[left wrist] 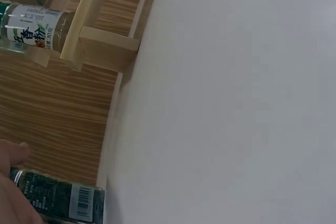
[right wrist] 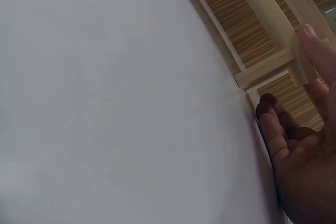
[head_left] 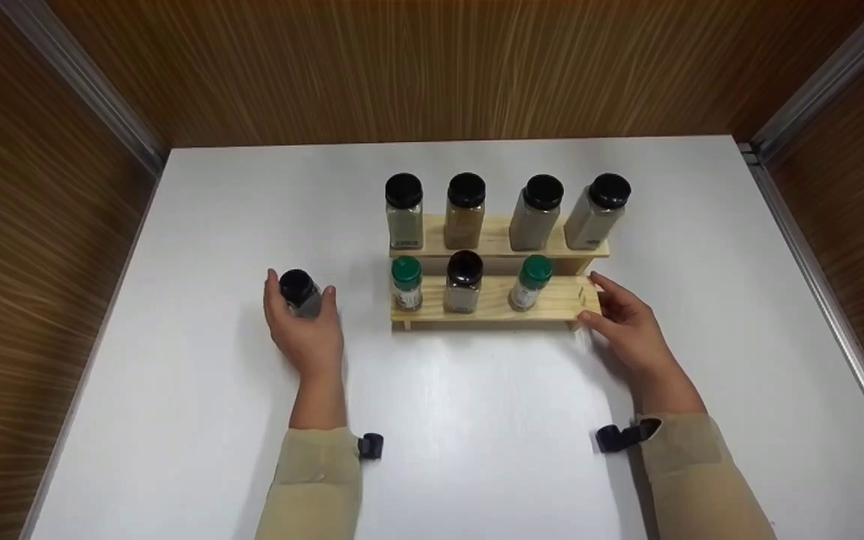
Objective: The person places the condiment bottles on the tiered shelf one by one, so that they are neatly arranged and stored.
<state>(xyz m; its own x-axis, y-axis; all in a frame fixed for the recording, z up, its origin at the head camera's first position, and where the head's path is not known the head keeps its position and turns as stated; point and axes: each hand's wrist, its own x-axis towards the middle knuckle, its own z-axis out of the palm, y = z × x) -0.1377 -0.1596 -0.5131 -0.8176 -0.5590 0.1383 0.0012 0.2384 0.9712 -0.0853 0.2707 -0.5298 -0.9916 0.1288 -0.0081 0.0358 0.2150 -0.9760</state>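
Note:
A spice jar (head_left: 303, 294) with a black cap stands on the table left of the rack. Around it is my left hand (head_left: 304, 337), fingers along its left side and thumb spread on its right. The left wrist view shows the jar's dark green side and barcode label (left wrist: 81, 202), with the thumb (left wrist: 18, 153) apart from it. At the right end of a two-tier wooden rack (head_left: 432, 309), my right hand (head_left: 634, 326) grips the lower shelf between thumb and index finger. Its other fingers (right wrist: 273, 129) curl below the shelf.
Several black-capped jars (head_left: 466, 214) line the upper tier. On the lower tier, a black-capped jar (head_left: 463, 285) stands between two green-capped bottles, one at the left (head_left: 406, 285) and one at the right (head_left: 529, 283). Wood-grain panels (head_left: 432, 71) wall the white table (head_left: 477, 435) at the back and sides.

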